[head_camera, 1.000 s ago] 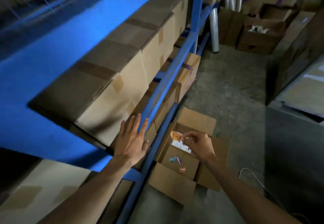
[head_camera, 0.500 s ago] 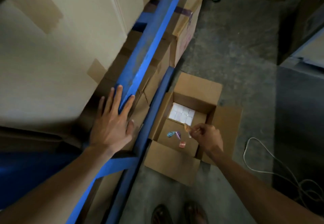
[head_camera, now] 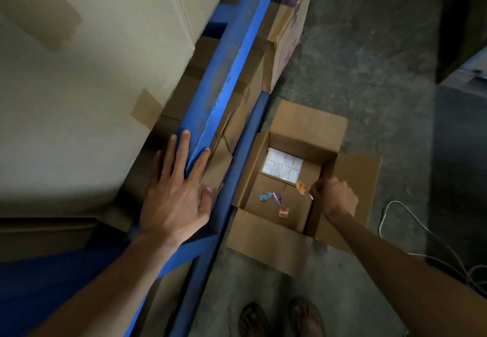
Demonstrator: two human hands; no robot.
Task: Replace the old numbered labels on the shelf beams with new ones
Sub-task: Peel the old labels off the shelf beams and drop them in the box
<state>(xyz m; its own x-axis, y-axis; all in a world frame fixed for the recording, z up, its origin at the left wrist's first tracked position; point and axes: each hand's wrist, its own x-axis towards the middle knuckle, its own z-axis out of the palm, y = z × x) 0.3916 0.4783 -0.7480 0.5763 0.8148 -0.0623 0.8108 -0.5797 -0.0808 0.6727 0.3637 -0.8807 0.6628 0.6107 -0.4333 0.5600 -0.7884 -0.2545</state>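
My left hand [head_camera: 176,199] lies flat with fingers spread on the blue shelf beam [head_camera: 226,67], holding nothing. My right hand [head_camera: 333,198] is over the open cardboard box [head_camera: 303,123] on the floor, its fingers pinched on an orange label [head_camera: 302,187]. Inside the box lie a blue label [head_camera: 265,196], a purple label [head_camera: 276,197] and a pink-orange label [head_camera: 284,212], crumpled. A white sheet of blank labels [head_camera: 283,164] lies at the box's far end.
Large taped cartons [head_camera: 87,78] fill the shelf on the left. A lower blue beam [head_camera: 237,168] runs beside the floor box. A white cable [head_camera: 421,247] loops on the concrete floor at right. My sandalled feet [head_camera: 282,321] stand at the bottom edge.
The view has tipped down from along the shelf to the floor box. My right hand has moved with the orange label towards the box's right side. The left hand stays on the beam.
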